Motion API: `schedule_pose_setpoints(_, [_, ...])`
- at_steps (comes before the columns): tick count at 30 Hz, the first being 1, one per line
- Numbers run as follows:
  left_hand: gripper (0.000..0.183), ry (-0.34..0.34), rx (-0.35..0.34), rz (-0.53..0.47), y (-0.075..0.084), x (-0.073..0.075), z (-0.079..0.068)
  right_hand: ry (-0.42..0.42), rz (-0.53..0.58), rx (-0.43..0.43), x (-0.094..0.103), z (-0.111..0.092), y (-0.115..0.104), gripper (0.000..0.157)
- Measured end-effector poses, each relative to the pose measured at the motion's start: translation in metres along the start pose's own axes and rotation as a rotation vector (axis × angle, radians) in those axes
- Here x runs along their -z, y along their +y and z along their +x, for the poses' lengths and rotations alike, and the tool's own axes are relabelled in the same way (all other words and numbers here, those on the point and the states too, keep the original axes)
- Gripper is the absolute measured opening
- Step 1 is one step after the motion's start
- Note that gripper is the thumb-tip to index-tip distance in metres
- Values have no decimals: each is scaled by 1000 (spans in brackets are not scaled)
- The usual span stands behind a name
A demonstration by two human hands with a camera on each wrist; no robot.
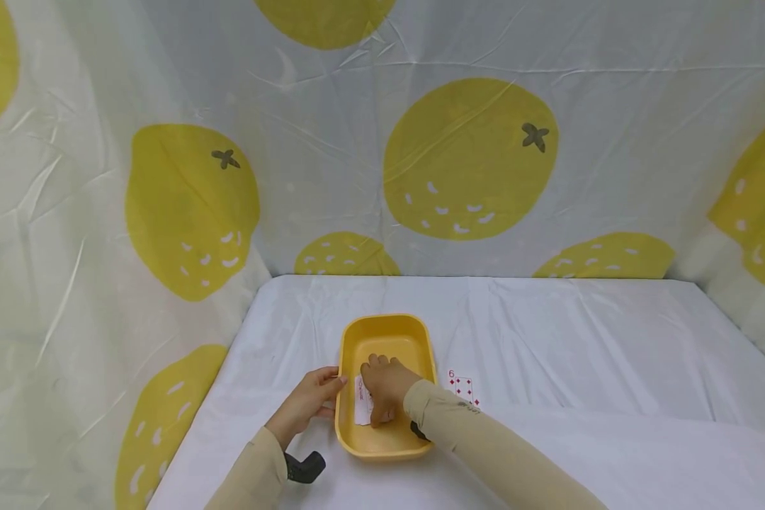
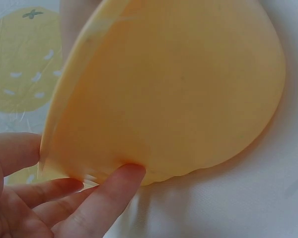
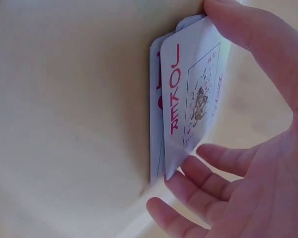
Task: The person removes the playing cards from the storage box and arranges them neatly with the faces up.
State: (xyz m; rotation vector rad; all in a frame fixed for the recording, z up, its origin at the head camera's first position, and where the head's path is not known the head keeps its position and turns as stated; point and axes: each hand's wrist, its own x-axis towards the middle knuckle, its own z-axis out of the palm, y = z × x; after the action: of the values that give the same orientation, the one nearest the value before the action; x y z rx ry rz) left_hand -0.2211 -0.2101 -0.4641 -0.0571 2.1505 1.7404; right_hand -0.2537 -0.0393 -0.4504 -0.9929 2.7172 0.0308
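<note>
A yellow plastic tray [image 1: 385, 347] stands on the white-covered table in the head view. My left hand [image 1: 302, 404] holds its left side, thumb at the rim and fingers against the outer wall, as the left wrist view also shows. Inside the tray, my right hand [image 1: 387, 389] grips a joker playing card [image 3: 196, 94] by its opposite edges, thumb on one and fingertips on the other. Under the joker, other playing cards [image 3: 155, 119] stick out at one side, with part of a red mark showing. In the head view the hand covers most of these cards.
A six of diamonds [image 1: 464, 386] lies face up on the white cloth [image 1: 548, 347] just right of the tray, partly behind the right sleeve [image 1: 484, 432]. A lemon-print curtain [image 1: 331, 163] hangs behind and at the sides of the table.
</note>
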Motion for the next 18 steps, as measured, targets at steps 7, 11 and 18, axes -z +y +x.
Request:
schedule_pose_setpoints(7, [50, 3, -1, 5, 0, -1, 1, -13, 25, 7, 4, 0, 3, 73])
schedule_pose_setpoints(11, [50, 0, -2, 0, 0, -2, 1, 3, -28, 16, 15, -2, 5, 74])
schedule_pose_setpoints(18, [50, 1, 3, 19, 1, -2, -2, 7, -21, 14, 38, -11, 13, 75])
